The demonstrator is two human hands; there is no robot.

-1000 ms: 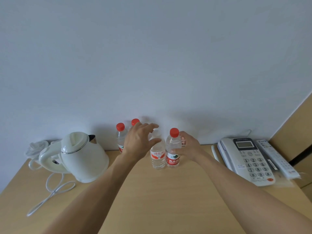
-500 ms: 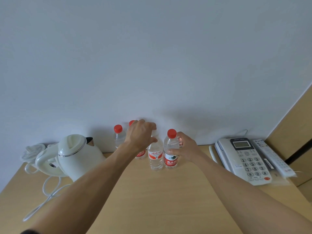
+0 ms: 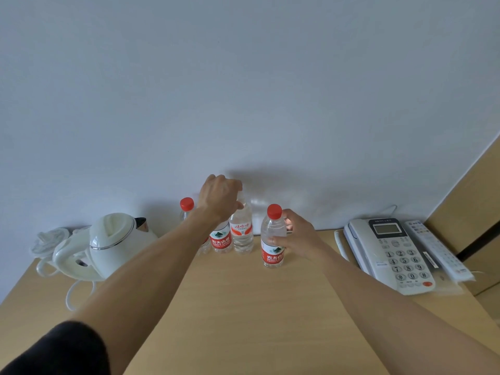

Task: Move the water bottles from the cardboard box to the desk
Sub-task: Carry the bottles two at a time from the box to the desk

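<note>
Several clear water bottles stand on the wooden desk (image 3: 243, 307) near the wall. My left hand (image 3: 219, 197) grips the top of the orange-labelled bottle (image 3: 241, 235) from above, hiding its cap. Beside it stand a red-labelled bottle (image 3: 220, 240), partly behind my forearm, and a red-capped bottle (image 3: 186, 209) at the far left. My right hand (image 3: 296, 238) holds the body of a red-capped, red-labelled bottle (image 3: 272, 240), which stands a little nearer to me and apart from the row. The cardboard box is out of view.
A white electric kettle (image 3: 108, 244) with a coiled cord sits at the left of the desk. A white desk phone (image 3: 389, 253) and a remote (image 3: 435, 247) lie at the right, next to a wooden panel.
My left hand has carried the orange-labelled bottle back toward the wall, into line with the two rear bottles. My right hand stays on the red-labelled bottle.
</note>
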